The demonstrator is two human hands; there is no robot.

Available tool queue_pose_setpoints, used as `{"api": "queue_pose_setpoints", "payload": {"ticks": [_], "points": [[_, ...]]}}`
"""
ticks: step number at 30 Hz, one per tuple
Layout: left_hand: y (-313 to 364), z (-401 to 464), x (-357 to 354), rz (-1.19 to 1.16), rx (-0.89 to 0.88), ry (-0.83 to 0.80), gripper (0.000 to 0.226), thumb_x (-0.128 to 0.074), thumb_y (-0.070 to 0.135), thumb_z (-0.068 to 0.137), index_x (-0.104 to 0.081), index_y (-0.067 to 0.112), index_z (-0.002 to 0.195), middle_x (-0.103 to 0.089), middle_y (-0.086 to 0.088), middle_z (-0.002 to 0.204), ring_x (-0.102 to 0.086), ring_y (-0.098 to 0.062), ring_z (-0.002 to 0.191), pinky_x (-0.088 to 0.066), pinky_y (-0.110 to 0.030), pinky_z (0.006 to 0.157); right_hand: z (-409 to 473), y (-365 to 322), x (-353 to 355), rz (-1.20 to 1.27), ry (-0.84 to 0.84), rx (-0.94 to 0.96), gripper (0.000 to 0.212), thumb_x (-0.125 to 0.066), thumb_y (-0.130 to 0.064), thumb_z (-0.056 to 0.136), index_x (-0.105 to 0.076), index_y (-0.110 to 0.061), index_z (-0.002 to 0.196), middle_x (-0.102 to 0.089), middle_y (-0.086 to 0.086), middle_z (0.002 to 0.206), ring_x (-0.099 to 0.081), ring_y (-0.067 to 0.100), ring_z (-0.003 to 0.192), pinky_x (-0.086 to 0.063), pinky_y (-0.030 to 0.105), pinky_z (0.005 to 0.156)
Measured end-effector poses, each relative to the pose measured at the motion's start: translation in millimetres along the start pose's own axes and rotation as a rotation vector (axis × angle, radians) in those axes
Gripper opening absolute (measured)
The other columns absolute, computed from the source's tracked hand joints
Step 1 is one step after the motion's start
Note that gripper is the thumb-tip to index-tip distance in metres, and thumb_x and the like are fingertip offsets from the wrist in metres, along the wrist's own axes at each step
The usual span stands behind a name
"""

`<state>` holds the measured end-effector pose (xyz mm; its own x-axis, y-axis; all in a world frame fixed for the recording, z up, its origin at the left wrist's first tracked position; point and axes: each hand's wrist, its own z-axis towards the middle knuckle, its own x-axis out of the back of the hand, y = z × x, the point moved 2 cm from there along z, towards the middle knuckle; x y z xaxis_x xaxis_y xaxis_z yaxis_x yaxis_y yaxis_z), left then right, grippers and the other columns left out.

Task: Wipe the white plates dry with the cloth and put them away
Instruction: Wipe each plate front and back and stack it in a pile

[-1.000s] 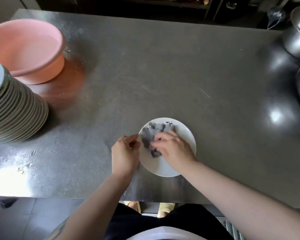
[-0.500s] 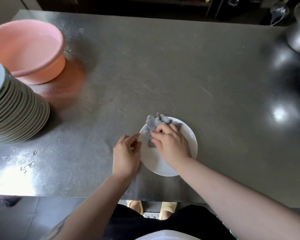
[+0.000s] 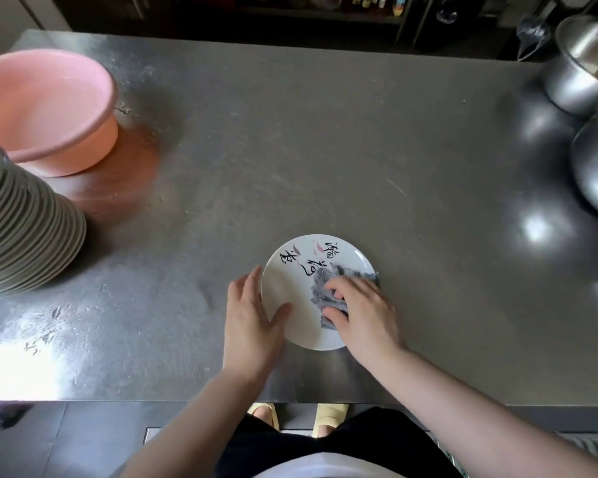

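The steel surface (image 3: pixel 325 139) carries all items. At its far left stands a pink basin (image 3: pixel 45 108); nearer, at the left edge, a tall stack of plates (image 3: pixel 21 229). Metal pots (image 3: pixel 580 63) occupy the far right.

The white plate (image 3: pixel 290 270), with black script and pink marks, lies flat near the front edge, directly ahead of the person and between both hands.

The left hand (image 3: pixel 249 319) steadies the plate at its left rim: fingers extended along the rim, thumb laid on the plate's face. Nothing is gripped.

The right hand (image 3: pixel 363 312) presses the grey cloth (image 3: pixel 325 288) onto the plate's right half, fingers curled into its folds.

Judgement: wiping is in progress. The stack lies well to the left, so the left hand is the nearer one for putting the plate away.
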<state>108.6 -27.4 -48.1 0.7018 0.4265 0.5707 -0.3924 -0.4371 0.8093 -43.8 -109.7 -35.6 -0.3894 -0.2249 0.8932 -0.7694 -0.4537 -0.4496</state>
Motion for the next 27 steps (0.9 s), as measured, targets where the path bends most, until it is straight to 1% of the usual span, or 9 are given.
{"api": "queue_pose_setpoints", "payload": {"ticks": [3, 7, 10, 14, 16, 19, 21, 23, 27], "points": [[-1, -11, -9, 0.086, -0.071, 0.01, 0.068, -0.075, 0.005, 0.077, -0.047, 0.01, 0.139, -0.044, -0.005, 0.134, -0.041, -0.025, 0.122, -0.034, -0.03, 0.103, -8, -1, -1, 0.077, 0.009, 0.04, 0.014, -0.075, -0.023, 0.077, -0.071, -0.019, 0.09, -0.064, -0.004, 0.092, -0.057, 0.022, 0.093, -0.047, 0.031, 0.076], [-3, 3, -10, 0.191, -0.129, 0.003, 0.062, -0.073, 0.003, 0.077, -0.052, 0.01, 0.135, -0.051, -0.007, 0.134, -0.041, -0.025, 0.113, -0.032, -0.027, 0.098, -29, 12, 3, 0.146, -0.004, 0.2, 0.007, -0.076, -0.022, 0.072, -0.073, -0.017, 0.076, -0.066, -0.007, 0.086, -0.059, 0.018, 0.081, -0.046, 0.028, 0.075], [-3, 15, -10, 0.229, -0.181, -0.07, 0.062, -0.072, -0.001, 0.075, -0.055, 0.01, 0.134, -0.053, -0.004, 0.135, -0.045, -0.027, 0.113, -0.028, -0.019, 0.09, -19, 37, 16, 0.054, 0.083, 0.159, 0.011, -0.083, -0.015, 0.065, -0.074, -0.019, 0.071, -0.068, -0.008, 0.084, -0.06, 0.018, 0.08, -0.039, 0.027, 0.072], [-1, 27, -7, 0.266, -0.199, -0.085, 0.061, -0.071, -0.003, 0.078, -0.054, 0.008, 0.136, -0.053, -0.006, 0.137, -0.046, -0.031, 0.116, -0.032, -0.025, 0.093, -9, 44, 19, 0.064, 0.14, 0.096, 0.014, -0.085, -0.008, 0.064, -0.075, -0.015, 0.072, -0.068, -0.007, 0.082, -0.061, 0.021, 0.079, -0.051, 0.033, 0.071], [6, 23, -6, 0.334, -0.303, -0.036, 0.058, -0.071, -0.006, 0.075, -0.06, 0.007, 0.13, -0.056, -0.012, 0.133, -0.049, -0.035, 0.11, -0.035, -0.031, 0.096, -14, 39, 14, 0.07, 0.162, 0.08, 0.013, -0.083, -0.008, 0.066, -0.074, -0.016, 0.071, -0.066, -0.007, 0.081, -0.059, 0.02, 0.078, -0.052, 0.033, 0.069], [21, -6, -24, 0.38, -0.503, -0.068, 0.046, -0.07, 0.007, 0.079, -0.065, 0.009, 0.124, -0.06, -0.011, 0.132, -0.056, -0.032, 0.113, -0.042, -0.037, 0.099, -18, 34, 9, 0.051, 0.222, 0.053, 0.012, -0.082, -0.01, 0.067, -0.073, -0.017, 0.07, -0.065, -0.007, 0.078, -0.058, 0.02, 0.076, -0.051, 0.033, 0.066], [22, -20, -40, 0.403, -0.487, -0.135, 0.048, -0.069, 0.018, 0.085, -0.06, 0.011, 0.132, -0.057, -0.008, 0.138, -0.054, -0.03, 0.126, -0.04, -0.041, 0.106, -17, 32, 7, 0.05, 0.241, 0.031, 0.012, -0.083, -0.012, 0.066, -0.074, -0.018, 0.072, -0.064, -0.007, 0.078, -0.058, 0.021, 0.075, -0.051, 0.035, 0.067], [19, -23, -45, 0.44, -0.436, -0.16, 0.052, -0.067, 0.024, 0.09, -0.054, 0.011, 0.138, -0.05, -0.005, 0.145, -0.045, -0.027, 0.136, -0.034, -0.04, 0.111, -19, 31, 6, 0.045, 0.222, 0.052, 0.01, -0.082, -0.016, 0.068, -0.075, -0.019, 0.073, -0.064, -0.009, 0.08, -0.058, 0.019, 0.077, -0.051, 0.034, 0.068], [8, -13, -37, 0.479, -0.511, -0.199, 0.056, -0.069, 0.025, 0.088, -0.052, 0.013, 0.14, -0.049, 0.0, 0.146, -0.045, -0.022, 0.136, -0.039, -0.039, 0.11, -14, 42, 12, 0.06, 0.171, 0.129, 0.008, -0.081, -0.017, 0.07, -0.076, -0.018, 0.075, -0.066, -0.009, 0.081, -0.058, 0.019, 0.078, -0.049, 0.031, 0.071]]}}
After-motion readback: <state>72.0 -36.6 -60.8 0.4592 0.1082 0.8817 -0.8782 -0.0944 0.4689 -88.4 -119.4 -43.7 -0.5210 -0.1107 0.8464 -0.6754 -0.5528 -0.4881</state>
